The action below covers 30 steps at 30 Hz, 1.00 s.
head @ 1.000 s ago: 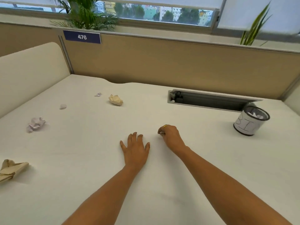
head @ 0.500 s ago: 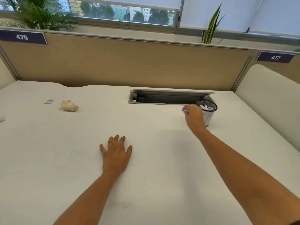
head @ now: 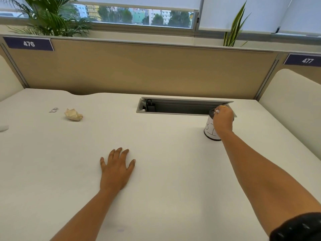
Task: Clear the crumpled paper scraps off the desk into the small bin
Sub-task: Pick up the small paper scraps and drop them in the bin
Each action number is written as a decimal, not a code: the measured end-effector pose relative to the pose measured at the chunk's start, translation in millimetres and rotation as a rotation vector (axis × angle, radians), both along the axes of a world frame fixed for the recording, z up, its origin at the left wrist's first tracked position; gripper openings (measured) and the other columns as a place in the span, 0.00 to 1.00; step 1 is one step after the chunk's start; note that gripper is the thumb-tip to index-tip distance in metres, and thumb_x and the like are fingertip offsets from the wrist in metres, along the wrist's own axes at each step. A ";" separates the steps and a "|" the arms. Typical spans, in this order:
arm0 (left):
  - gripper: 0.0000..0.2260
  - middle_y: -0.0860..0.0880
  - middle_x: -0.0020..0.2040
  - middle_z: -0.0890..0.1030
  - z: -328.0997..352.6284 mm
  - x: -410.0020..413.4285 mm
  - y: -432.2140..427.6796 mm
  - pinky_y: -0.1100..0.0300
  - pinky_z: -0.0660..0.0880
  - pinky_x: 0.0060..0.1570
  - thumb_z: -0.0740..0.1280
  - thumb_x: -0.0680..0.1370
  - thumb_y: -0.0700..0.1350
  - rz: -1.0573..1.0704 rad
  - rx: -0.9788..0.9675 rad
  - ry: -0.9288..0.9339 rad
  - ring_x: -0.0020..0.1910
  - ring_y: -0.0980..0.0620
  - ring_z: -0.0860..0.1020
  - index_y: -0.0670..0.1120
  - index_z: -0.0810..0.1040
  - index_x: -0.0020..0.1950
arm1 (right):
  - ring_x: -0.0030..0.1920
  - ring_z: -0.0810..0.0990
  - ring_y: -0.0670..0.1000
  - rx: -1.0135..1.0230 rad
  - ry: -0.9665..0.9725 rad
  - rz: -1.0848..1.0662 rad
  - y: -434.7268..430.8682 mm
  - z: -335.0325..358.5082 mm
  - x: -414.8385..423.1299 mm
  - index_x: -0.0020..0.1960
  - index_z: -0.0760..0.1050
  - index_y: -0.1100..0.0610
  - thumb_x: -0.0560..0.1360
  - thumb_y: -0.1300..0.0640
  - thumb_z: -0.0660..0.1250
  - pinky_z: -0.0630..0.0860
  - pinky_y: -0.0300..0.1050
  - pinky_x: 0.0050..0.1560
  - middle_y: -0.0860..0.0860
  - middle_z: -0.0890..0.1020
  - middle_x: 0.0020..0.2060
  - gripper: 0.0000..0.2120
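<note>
- Right hand (head: 223, 119): reached out over the mouth of the small bin (head: 210, 132), fingers curled inward. A white scrap (head: 217, 111) shows pinched at the fingertips, directly above the bin's rim. The hand covers most of the opening, so the bin's contents cannot be assessed.
- Left hand (head: 116, 169): laid palm-down on the desk (head: 173, 171), fingers straight and slightly spread, holding nothing.
- Small bin: upright on the right part of the desk, just in front of the right end of the cable tray (head: 173, 107). White wall with dark hand-drawn lettering, dark base.
- Tan paper ball (head: 73, 115): crumpled, lying on the far left part of the desk, well apart from the bin.
- Tiny grey scrap (head: 53, 110): just left of the tan paper ball, not touching it.
- Pale scrap (head: 3, 128): at the left edge of the view, blurred and partly cut off.
- Divider panel (head: 139, 70): along the back of the desk, carrying labels 476 (head: 28, 44) and 477 (head: 307, 60).
</note>
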<state>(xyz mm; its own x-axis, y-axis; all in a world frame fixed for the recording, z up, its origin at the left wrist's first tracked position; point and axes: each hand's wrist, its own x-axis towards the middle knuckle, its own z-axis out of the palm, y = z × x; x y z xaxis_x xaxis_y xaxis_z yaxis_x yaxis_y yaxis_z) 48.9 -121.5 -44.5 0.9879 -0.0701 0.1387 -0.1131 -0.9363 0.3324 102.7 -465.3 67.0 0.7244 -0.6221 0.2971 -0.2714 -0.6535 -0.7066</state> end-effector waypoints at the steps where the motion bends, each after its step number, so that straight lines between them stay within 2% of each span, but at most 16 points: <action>1: 0.22 0.50 0.74 0.62 0.0 0.1 -0.1 0.42 0.49 0.72 0.55 0.78 0.56 0.001 -0.004 -0.001 0.74 0.51 0.56 0.51 0.61 0.71 | 0.56 0.76 0.62 -0.004 0.004 -0.008 -0.6 -0.9 -0.7 0.54 0.75 0.66 0.75 0.66 0.58 0.73 0.52 0.57 0.63 0.79 0.54 0.11; 6: 0.22 0.51 0.74 0.61 -1.1 0.3 0.1 0.42 0.50 0.72 0.55 0.78 0.57 0.006 0.010 -0.006 0.74 0.51 0.56 0.52 0.61 0.71 | 0.56 0.77 0.63 -0.059 0.010 -0.005 0.0 -3.9 -2.1 0.57 0.74 0.65 0.77 0.62 0.60 0.75 0.55 0.57 0.63 0.79 0.54 0.11; 11: 0.23 0.51 0.74 0.61 -1.8 0.3 0.7 0.42 0.50 0.72 0.55 0.78 0.57 0.007 0.017 -0.007 0.74 0.52 0.56 0.52 0.60 0.71 | 0.50 0.80 0.62 -0.121 0.044 -0.026 2.7 -7.8 -3.1 0.49 0.79 0.67 0.79 0.57 0.59 0.76 0.55 0.56 0.64 0.83 0.46 0.14; 13: 0.22 0.51 0.74 0.62 -1.8 -0.2 0.5 0.42 0.50 0.72 0.55 0.78 0.57 0.006 0.018 -0.010 0.74 0.51 0.56 0.52 0.61 0.71 | 0.51 0.79 0.62 -0.101 0.060 -0.042 3.2 -9.4 -4.2 0.49 0.79 0.67 0.80 0.56 0.58 0.74 0.55 0.57 0.64 0.83 0.46 0.16; 18: 0.22 0.50 0.74 0.62 -2.1 0.1 0.7 0.42 0.50 0.72 0.55 0.78 0.56 0.005 0.009 -0.013 0.74 0.51 0.56 0.51 0.61 0.71 | 0.49 0.79 0.62 -0.150 -0.004 -0.023 6.7 -11.9 -4.5 0.49 0.78 0.69 0.80 0.58 0.56 0.73 0.57 0.62 0.64 0.83 0.45 0.17; 23: 0.22 0.50 0.74 0.62 -3.2 1.0 0.6 0.42 0.50 0.72 0.55 0.78 0.57 0.004 -0.004 -0.012 0.74 0.51 0.56 0.51 0.61 0.71 | 0.53 0.79 0.61 -0.300 -0.108 0.060 20.4 -19.7 -11.4 0.52 0.79 0.68 0.78 0.60 0.60 0.68 0.53 0.68 0.63 0.83 0.50 0.13; 24: 0.22 0.50 0.74 0.61 -3.4 0.9 0.8 0.42 0.49 0.72 0.55 0.78 0.57 0.005 -0.009 -0.011 0.74 0.51 0.56 0.51 0.61 0.71 | 0.51 0.79 0.61 -0.363 -0.142 0.083 27.0 -22.0 -14.7 0.50 0.79 0.68 0.77 0.61 0.61 0.69 0.53 0.67 0.63 0.83 0.48 0.11; 27: 0.23 0.51 0.74 0.60 -3.5 0.8 2.2 0.42 0.49 0.72 0.54 0.78 0.57 0.001 -0.004 -0.003 0.75 0.51 0.55 0.52 0.60 0.71 | 0.40 0.82 0.60 -0.513 -0.211 0.177 54.4 -35.0 -29.4 0.41 0.81 0.66 0.71 0.66 0.68 0.77 0.53 0.52 0.61 0.85 0.38 0.04; 30: 0.23 0.51 0.75 0.59 -1.6 -1.2 3.9 0.43 0.48 0.73 0.53 0.79 0.57 -0.007 0.012 0.012 0.75 0.52 0.53 0.52 0.58 0.72 | 0.42 0.83 0.59 -0.476 -0.130 0.296 82.1 -55.2 -45.6 0.41 0.82 0.66 0.70 0.66 0.69 0.77 0.52 0.49 0.60 0.85 0.39 0.04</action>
